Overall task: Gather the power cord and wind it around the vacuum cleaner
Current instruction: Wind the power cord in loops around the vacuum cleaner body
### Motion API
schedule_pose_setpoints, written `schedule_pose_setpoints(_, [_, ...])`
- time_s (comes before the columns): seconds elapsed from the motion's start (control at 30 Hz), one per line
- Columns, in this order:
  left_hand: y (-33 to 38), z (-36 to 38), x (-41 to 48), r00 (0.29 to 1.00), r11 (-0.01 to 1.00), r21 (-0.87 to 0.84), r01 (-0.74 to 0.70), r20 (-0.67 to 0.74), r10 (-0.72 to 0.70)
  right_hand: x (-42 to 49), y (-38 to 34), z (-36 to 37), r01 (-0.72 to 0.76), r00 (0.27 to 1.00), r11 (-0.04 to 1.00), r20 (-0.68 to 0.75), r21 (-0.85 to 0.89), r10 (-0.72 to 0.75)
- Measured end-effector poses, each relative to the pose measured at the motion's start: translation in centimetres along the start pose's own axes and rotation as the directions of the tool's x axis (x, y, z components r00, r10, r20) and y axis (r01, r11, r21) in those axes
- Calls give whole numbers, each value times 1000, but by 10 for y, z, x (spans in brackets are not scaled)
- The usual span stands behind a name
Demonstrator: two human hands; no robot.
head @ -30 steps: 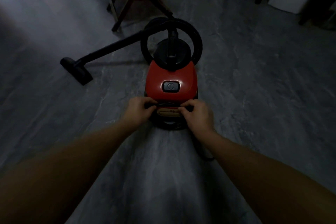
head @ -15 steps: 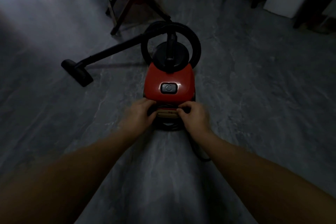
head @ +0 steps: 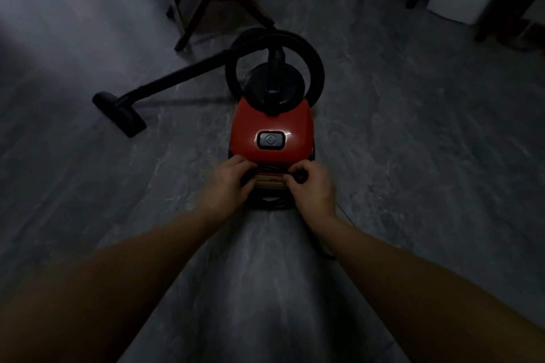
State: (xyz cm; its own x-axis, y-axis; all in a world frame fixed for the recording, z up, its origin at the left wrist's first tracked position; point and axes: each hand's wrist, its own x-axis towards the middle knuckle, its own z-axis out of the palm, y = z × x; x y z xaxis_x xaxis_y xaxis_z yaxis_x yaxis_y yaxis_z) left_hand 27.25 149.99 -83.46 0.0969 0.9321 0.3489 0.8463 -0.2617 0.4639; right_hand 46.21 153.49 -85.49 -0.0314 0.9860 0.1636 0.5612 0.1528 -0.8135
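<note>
The right hand pinches the power cord at the vacuum cleaner's near end, slack trailing back beneath that forearm; the left hand's hold is unclear.

Nozzle left of vacuum cleaner; hose behind.
</note>
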Motion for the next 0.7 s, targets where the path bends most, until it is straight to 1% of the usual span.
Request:
schedule_pose_setpoints(0.2, [-4, 7, 5, 997, 998, -29, 64, -32, -65, 3, 4, 4, -9, 1000, 1000, -10, 12, 9])
schedule_pose_setpoints(0.43, [-7, 12, 9, 979, 976, -105, 192, -46, -198, 9, 14, 8, -79, 997, 991, 6, 104, 79])
schedule_pose_setpoints(0.5, [-6, 13, 8, 973, 968, -126, 217, -53, -225, 10, 15, 9, -77, 997, 992, 4, 96, 77])
schedule_pose_setpoints(0.7, [-5, 12, 10, 963, 959, -102, 264, -33, -268, 11, 14, 6, -70, 998, 996, 9, 50, 69])
